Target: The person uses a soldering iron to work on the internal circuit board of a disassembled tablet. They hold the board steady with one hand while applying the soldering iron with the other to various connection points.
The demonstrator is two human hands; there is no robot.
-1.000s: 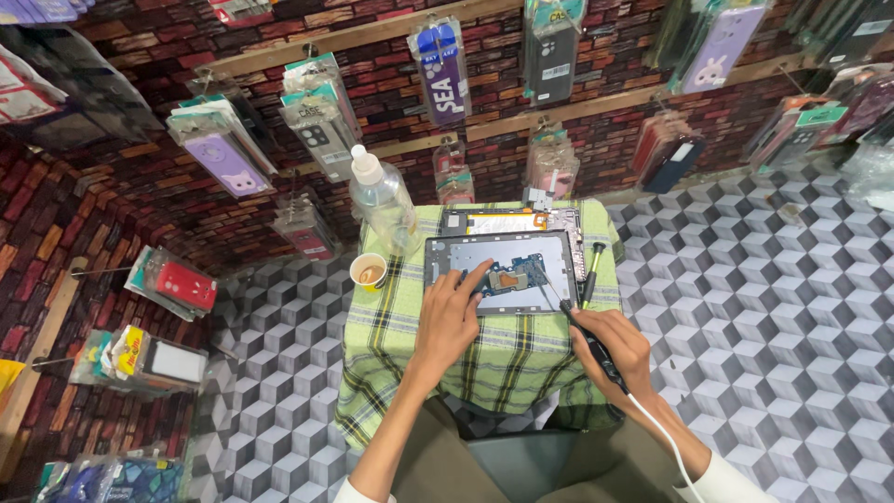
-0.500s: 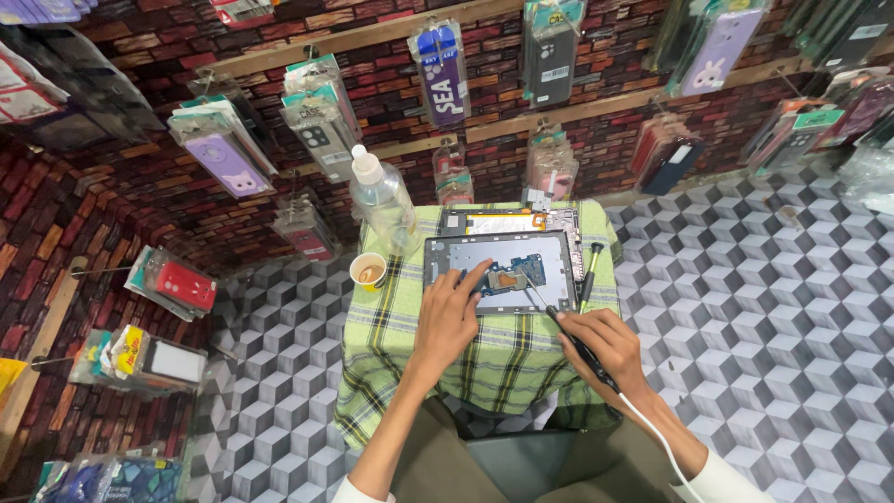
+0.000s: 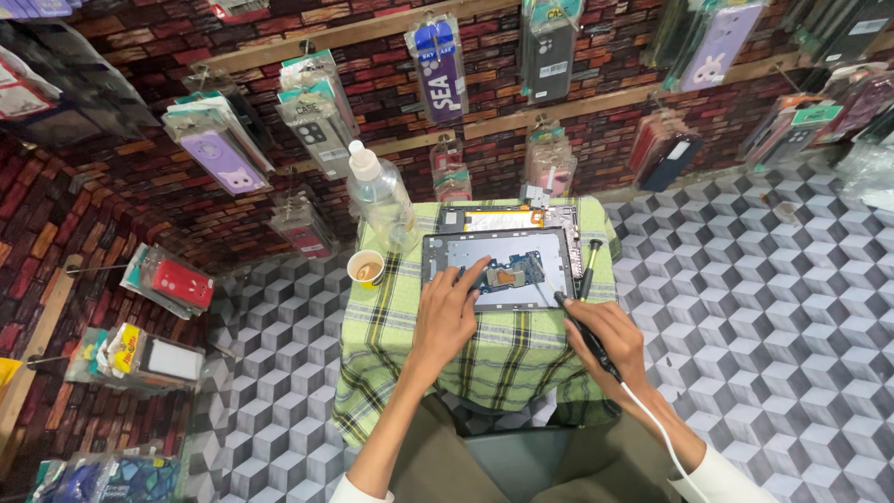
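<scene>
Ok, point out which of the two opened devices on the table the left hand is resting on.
The nearer one, the grey opened tablet with the blue circuit board. The left hand rests on it; the other opened device, showing an orange strip, lies untouched behind it.

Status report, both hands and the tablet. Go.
Left hand flat on opened tablet. Right hand grips corded tool, tip at board. Screwdriver lies beside.

Brick wall [image 3: 391, 102], cube-patterned floor [image 3: 745, 307]
</scene>
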